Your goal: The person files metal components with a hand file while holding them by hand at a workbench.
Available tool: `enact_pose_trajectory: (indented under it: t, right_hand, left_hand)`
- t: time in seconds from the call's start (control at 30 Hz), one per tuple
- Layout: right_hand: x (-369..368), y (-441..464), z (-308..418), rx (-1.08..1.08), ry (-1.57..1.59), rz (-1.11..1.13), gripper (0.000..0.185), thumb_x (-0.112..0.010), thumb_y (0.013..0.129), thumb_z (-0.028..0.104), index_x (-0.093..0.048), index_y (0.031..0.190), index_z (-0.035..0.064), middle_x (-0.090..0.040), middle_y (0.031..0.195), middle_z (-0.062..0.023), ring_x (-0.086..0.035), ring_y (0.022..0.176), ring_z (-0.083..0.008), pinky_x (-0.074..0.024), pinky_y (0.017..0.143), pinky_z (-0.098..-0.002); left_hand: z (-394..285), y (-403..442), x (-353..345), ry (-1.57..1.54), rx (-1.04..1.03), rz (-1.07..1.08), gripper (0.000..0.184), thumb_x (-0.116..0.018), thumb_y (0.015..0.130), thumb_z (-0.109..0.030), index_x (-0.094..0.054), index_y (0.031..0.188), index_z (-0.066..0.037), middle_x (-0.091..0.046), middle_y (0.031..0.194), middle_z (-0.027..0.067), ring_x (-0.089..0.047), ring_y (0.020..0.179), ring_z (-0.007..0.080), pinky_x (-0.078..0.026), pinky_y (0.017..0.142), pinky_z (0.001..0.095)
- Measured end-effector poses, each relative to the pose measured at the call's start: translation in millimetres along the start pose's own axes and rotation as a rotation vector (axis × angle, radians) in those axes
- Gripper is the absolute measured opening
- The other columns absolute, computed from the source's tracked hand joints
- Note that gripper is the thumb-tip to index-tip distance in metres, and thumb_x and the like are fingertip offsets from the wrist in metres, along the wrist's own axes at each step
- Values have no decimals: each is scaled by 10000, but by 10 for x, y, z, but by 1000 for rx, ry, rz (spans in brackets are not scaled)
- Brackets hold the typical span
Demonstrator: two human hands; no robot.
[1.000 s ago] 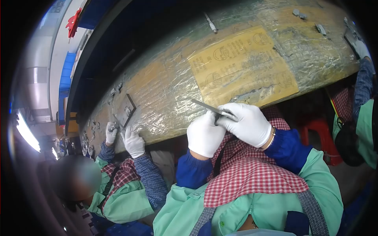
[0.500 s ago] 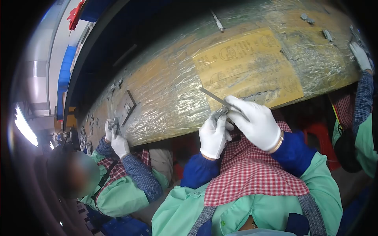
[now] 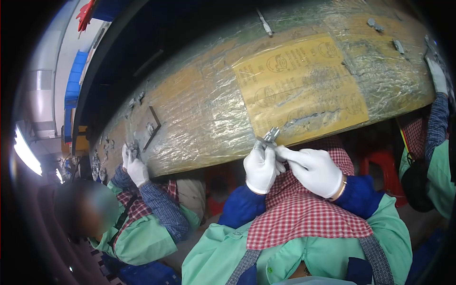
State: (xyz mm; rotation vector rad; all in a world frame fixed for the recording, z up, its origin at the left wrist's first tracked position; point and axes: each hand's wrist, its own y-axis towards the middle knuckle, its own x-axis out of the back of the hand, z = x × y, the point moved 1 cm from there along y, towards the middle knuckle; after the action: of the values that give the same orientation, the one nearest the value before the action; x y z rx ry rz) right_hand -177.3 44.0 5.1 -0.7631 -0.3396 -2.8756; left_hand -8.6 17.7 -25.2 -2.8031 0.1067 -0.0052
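My left hand (image 3: 260, 171), in a white glove, pinches a small grey metal part (image 3: 272, 133) near the table's front edge. The part points up and away from me. My right hand (image 3: 316, 172), also gloved, is closed around a thin flat file. The file's dark tip (image 3: 260, 139) shows by the metal part, just above my left fingers. Most of the file is hidden by my hands, and I cannot tell exactly where it touches the part.
A yellow printed sandpaper sheet (image 3: 304, 80) lies on the plastic-covered table (image 3: 199, 118). A pen-like tool (image 3: 264, 23) and small metal parts (image 3: 375, 25) lie farther back. A co-worker's gloved hands (image 3: 135, 166) work at left beside a dark angled bar (image 3: 153, 128); another gloved hand (image 3: 437, 76) is at right.
My right hand has moved down and slightly right, drawing the file back so that less of it shows. The metal part in my left hand is now more visible and points upward.
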Motion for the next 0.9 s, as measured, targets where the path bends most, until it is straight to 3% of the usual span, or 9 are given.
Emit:
enact_pose_trajectory:
  t: [0.1, 0.2, 0.27, 0.37, 0.47, 0.6, 0.7, 0.8, 0.9]
  right_hand:
    - [-275, 178, -18, 31, 140, -53, 343, -644, 970, 110, -715, 1306, 111, -708, 806, -129, -710, 712, -309, -590, 657, -393]
    - [-334, 250, 27, 81, 139, -91, 322, -633, 981, 135, -730, 1289, 129, -688, 765, -121, -701, 692, -309, -585, 653, -402]
    - [-189, 188, 83, 25, 52, -10, 326, -639, 974, 128, -736, 1285, 139, -668, 736, -113, -693, 674, -295, -583, 641, -395]
    - [90, -4, 105, 4, -32, 20, 438, -662, 893, 36, -717, 1321, 112, -667, 728, -98, -682, 650, -261, -580, 624, -371]
    - [103, -55, 28, -16, -23, 35, 474, -665, 870, 14, -709, 1335, 97, -679, 746, -99, -683, 656, -258, -583, 636, -372]
    - [-249, 179, -62, 37, 93, -49, 354, -657, 956, 116, -724, 1304, 126, -684, 763, -124, -699, 697, -303, -580, 643, -400]
    - [-253, 240, 35, 49, 106, -31, 327, -656, 963, 109, -738, 1279, 128, -680, 763, -138, -697, 687, -318, -573, 639, -407]
    - [-94, 105, 107, 12, -7, 17, 370, -686, 914, 54, -742, 1274, 116, -656, 718, -117, -681, 638, -286, -569, 616, -384]
    - [110, -80, 130, 26, -239, -28, 435, -700, 854, 35, -742, 1276, 134, -601, 675, -78, -650, 589, -237, -551, 562, -349]
  left_hand:
    - [304, 83, 62, -11, -261, -102, 133, -566, 1035, 31, -635, 1147, 15, -696, 1043, 80, -646, 883, 114, -538, 761, 260]
    - [406, 78, 131, -199, -219, -26, 133, -582, 1036, 29, -649, 1148, 5, -691, 1043, 68, -646, 920, 115, -537, 801, 270]
    - [375, 87, 98, 26, -368, -109, 100, -600, 1054, -19, -636, 1141, 12, -687, 954, 62, -654, 782, 113, -541, 676, 252]
    - [99, 38, 30, -31, -41, -51, 155, -546, 1083, -62, -618, 1155, 55, -684, 759, 97, -607, 457, 131, -454, 385, 248]
    - [24, 22, -2, -28, -6, -46, 164, -526, 1082, -46, -615, 1156, 71, -677, 726, 89, -607, 463, 124, -465, 397, 245]
    - [349, 88, 82, 137, -284, -129, 195, -581, 1046, 22, -629, 1235, 22, -693, 995, 45, -645, 851, 113, -538, 736, 258]
    - [356, 84, 72, -153, -210, -108, 219, -660, 1036, -25, -641, 1253, -1, -695, 992, 21, -649, 890, 117, -533, 784, 255]
    - [203, 111, 26, -5, -298, -123, 205, -687, 1022, -43, -678, 1202, 55, -745, 962, 62, -663, 737, 96, -539, 619, 255]
    - [-27, 26, -19, 75, -34, -119, 134, -613, 1045, -80, -667, 1029, 42, -712, 733, 97, -623, 463, 134, -489, 403, 274]
